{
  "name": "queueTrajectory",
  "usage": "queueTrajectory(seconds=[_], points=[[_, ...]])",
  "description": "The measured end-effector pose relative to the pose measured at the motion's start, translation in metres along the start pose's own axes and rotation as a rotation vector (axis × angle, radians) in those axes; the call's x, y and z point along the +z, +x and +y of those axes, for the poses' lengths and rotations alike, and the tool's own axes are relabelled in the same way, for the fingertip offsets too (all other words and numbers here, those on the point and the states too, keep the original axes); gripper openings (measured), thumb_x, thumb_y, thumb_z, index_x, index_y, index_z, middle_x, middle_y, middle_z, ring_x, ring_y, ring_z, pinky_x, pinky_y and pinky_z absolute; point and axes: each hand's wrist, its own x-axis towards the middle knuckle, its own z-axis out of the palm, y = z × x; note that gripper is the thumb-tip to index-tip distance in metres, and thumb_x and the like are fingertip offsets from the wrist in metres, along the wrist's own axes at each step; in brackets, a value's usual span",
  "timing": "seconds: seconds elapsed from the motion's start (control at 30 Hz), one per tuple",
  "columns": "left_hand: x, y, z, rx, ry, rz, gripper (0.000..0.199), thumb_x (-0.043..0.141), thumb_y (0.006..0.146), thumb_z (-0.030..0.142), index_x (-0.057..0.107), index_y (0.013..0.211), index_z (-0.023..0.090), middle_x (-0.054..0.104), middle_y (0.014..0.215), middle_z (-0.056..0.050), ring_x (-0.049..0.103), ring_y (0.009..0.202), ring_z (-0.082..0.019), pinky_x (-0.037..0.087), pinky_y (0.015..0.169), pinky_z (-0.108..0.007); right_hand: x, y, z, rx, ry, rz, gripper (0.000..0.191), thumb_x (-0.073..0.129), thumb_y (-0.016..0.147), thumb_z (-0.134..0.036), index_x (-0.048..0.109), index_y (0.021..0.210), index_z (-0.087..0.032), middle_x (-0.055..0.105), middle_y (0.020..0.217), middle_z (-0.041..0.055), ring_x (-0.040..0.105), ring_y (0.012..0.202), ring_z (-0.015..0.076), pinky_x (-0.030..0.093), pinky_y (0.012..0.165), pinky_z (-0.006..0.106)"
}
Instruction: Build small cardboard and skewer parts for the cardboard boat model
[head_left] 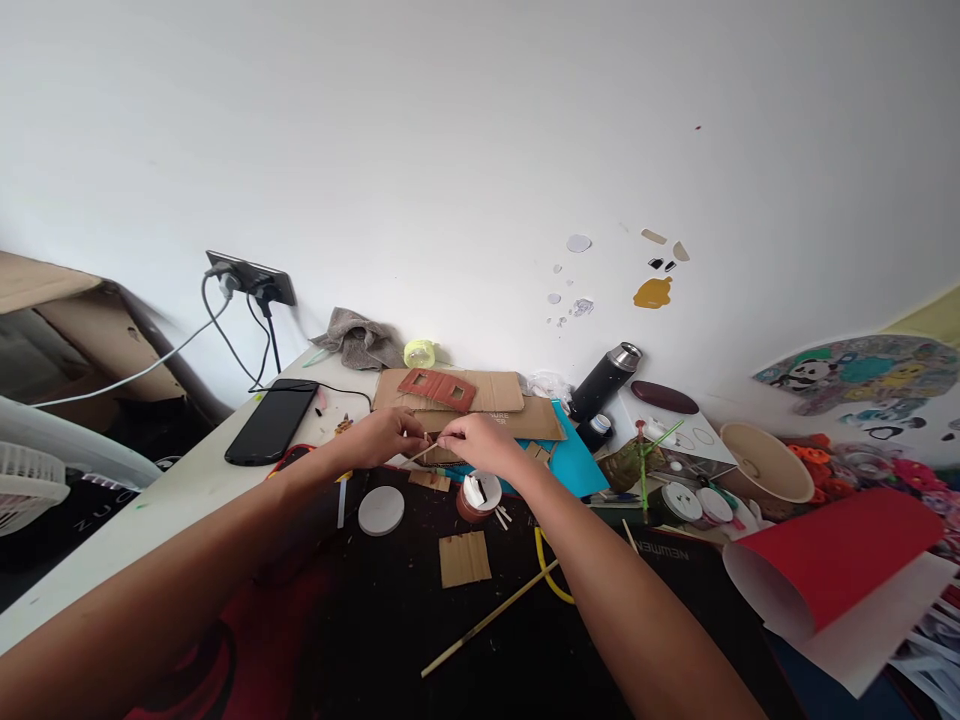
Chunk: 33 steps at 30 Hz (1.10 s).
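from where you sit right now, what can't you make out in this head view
In the head view:
Thin stick: its far end is lost at the right hand, so the grip is unclear.
Printed cardboard: start of the lettering, behind the right hand.
Yellow curved piece: partly hidden by the right forearm.
White slatted object: cut off by the left edge.

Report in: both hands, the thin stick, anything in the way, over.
Right hand pinching thin stick. Left hand close at the stick, contact unclear. Brown tub near right hand, possible snag.
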Motion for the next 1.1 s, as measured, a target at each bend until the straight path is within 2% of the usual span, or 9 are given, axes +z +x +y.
queueTrajectory(seconds=[0.3,0.67,0.87,1.1], points=[[0.0005,0.0004,-0.0004,-0.005,-0.025,-0.004,0.044,0.067,0.081,0.064,0.082,0.076,0.023,0.072,0.079,-0.006,0.065,0.083,-0.024,0.049,0.075,-0.031,0.0043,0.0027,0.0033,0.003,0.001,-0.005,0.027,0.063,0.103,-0.03,0.086,0.093,-0.019,0.072,0.074,0.0023,0.054,0.067,0.0156,0.03,0.061,0.027],[0.0007,0.0026,-0.0011,0.016,-0.011,-0.02,0.042,0.065,0.084,0.06,0.08,0.073,0.022,0.073,0.081,-0.006,0.065,0.082,-0.023,0.048,0.075,-0.031,0.0041,0.0013,0.0067,0.009,0.028,-0.007,0.029,0.061,0.103,-0.033,0.086,0.095,-0.02,0.066,0.067,0.0009,0.049,0.063,0.0159,0.028,0.061,0.03],[0.0004,0.0036,-0.0029,0.029,0.006,-0.02,0.041,0.065,0.085,0.058,0.078,0.071,0.022,0.07,0.08,-0.005,0.064,0.081,-0.022,0.048,0.076,-0.031,0.0064,0.0032,0.0092,0.006,0.054,-0.007,0.029,0.06,0.103,-0.034,0.084,0.096,-0.019,0.061,0.064,-0.0009,0.048,0.062,0.0155,0.027,0.06,0.03],[0.0017,0.0037,-0.0056,0.035,0.007,-0.024,0.044,0.065,0.086,0.061,0.077,0.071,0.021,0.07,0.08,-0.004,0.064,0.079,-0.022,0.047,0.074,-0.03,0.0066,0.0043,0.0094,-0.003,0.081,-0.014,0.031,0.059,0.104,-0.034,0.079,0.087,-0.019,0.059,0.066,-0.0019,0.048,0.062,0.0144,0.027,0.06,0.029]])
